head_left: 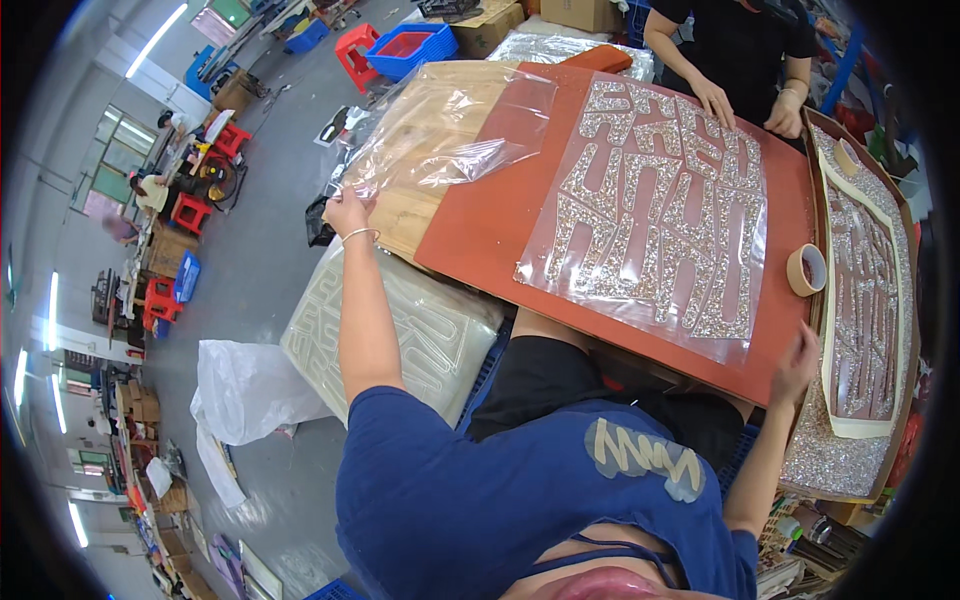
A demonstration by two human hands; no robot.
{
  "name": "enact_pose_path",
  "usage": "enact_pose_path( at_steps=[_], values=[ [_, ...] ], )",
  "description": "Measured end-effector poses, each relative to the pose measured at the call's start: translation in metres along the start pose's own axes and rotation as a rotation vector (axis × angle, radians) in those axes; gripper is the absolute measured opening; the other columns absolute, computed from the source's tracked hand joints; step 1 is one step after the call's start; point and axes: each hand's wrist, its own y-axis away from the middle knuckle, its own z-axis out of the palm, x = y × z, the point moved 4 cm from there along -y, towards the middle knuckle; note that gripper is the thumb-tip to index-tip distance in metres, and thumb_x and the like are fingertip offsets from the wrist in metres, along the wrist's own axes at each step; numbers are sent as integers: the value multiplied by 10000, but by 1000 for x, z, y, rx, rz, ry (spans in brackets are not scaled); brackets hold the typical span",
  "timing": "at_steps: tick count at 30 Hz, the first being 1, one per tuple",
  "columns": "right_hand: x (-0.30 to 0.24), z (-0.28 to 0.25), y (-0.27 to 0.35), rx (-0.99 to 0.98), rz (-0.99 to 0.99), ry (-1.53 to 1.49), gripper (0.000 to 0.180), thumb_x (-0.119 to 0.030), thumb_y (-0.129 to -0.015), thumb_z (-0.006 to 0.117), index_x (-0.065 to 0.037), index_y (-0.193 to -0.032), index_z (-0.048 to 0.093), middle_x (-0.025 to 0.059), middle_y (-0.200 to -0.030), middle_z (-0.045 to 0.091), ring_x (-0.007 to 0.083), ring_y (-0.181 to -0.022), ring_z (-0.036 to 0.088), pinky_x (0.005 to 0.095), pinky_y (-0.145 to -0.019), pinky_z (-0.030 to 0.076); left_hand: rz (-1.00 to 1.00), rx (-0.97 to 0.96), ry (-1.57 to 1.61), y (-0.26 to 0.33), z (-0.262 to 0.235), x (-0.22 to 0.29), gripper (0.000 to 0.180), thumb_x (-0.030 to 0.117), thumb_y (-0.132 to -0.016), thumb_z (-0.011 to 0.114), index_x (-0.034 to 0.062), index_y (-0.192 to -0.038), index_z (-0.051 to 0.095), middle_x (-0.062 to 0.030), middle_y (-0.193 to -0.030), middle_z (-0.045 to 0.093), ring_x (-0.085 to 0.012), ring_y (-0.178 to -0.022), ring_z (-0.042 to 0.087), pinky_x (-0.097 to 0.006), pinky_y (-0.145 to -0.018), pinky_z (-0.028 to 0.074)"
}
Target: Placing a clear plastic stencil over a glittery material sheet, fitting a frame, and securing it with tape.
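Note:
My left hand (350, 210), out at the far left corner of the work surface, is closed on the edge of a clear plastic film (450, 120). The film spreads wrinkled over a wooden board (405, 215) and part of a reddish-brown board (480, 225). On that reddish-brown board lies a clear sheet with glittering rhinestone shapes (640, 215). My right hand (797, 365) is by the board's right edge, fingers loosely apart, with nothing visible in it. Just beyond it stands a roll of tan tape (806, 270). Across the board, a co-worker's hand (715, 103) touches the rhinestone sheet's far edge.
At the right, a shallow tray (835, 465) of loose rhinestones holds a cream-framed stencil (860, 430) and another tape roll (847, 157). A stack of clear patterned sheets (400, 325) sits at my left, beside a white plastic bag (250, 390). Blue baskets (412, 48) and a red stool (356, 58) stand beyond.

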Motion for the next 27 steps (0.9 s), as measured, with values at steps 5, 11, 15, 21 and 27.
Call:
enact_pose_path(
  at_steps=[5,11,15,21,27],
  values=[
    [-133,144,-62,-422,-11,-473,275,39,-811,558,-25,-1078,576,118,-1001,592,220,-872,587,302,-772,474,-83,-118,292,31,-7,26,198,108,-912,482,-82,-963,456,-192,-824,597,-292,-683,647,-431,-607,604],
    [-269,331,-74,-1021,606,-1057,271,-205,-884,566,34,-1011,559,115,-861,610,196,-716,616,298,-592,504,-315,-44,612,29,-14,10,195,109,-934,438,-75,-988,477,-173,-876,605,-325,-806,641,-452,-747,588],
    [-313,393,-61,-983,904,-1121,315,-214,-898,545,46,-1070,503,134,-848,597,203,-628,604,298,-545,523,-366,-120,673,26,-22,6,205,124,-931,454,-60,-946,543,-184,-934,632,-308,-846,647,-444,-807,569],
    [-317,438,-66,-850,1263,-1286,419,-265,-890,561,52,-1137,444,158,-912,544,222,-717,598,386,-602,542,-412,-152,704,25,-38,-1,195,135,-924,474,-40,-896,555,-189,-946,636,-301,-889,642,-438,-815,567],
    [-329,455,-66,-677,1470,-1400,369,-270,-868,580,10,-1089,488,112,-934,522,208,-778,573,399,-640,529,-448,-134,687,35,-60,-21,175,143,-904,509,-22,-873,557,-161,-901,639,-283,-871,644,-416,-789,576]
  ],
)
